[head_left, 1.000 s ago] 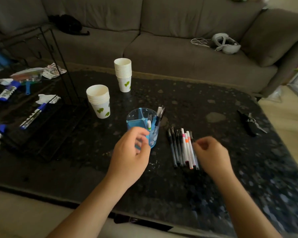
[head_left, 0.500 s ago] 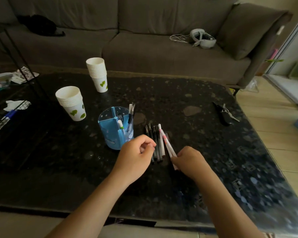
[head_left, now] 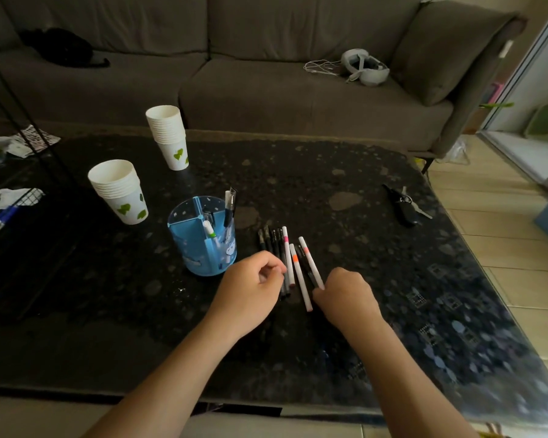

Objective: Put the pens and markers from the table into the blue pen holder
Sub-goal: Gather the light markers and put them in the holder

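Your left hand [head_left: 250,286] is loosely curled, fingertips at the near ends of the dark pens [head_left: 272,245]; can't tell if it actually pinches one. Your right hand [head_left: 345,295] is curled too, thumb and fingers against the near end of the rightmost white marker [head_left: 310,262], looks like a pinch on it, the far end tilted away to the left. The two hands are near each other but apart, with the pens lying on the table [head_left: 393,279] between and just beyond them.

Between the hands: a white marker with an orange band [head_left: 299,276], and left of it a white marker with a pink band [head_left: 288,257], beside the row of dark pens, all roughly parallel and pointing away from you.

Just beyond your left hand, slightly to its left, stands the blue pen holder [head_left: 200,245], upright, divided into compartments, already a few pens in it.

Farther left of your left hand: stack of paper cups [head_left: 119,191], second stack [head_left: 168,135] beyond it. Far beyond your right hand: keys [head_left: 404,203] on the table. Past the table, a sofa [head_left: 266,90] with a white headset [head_left: 364,66].
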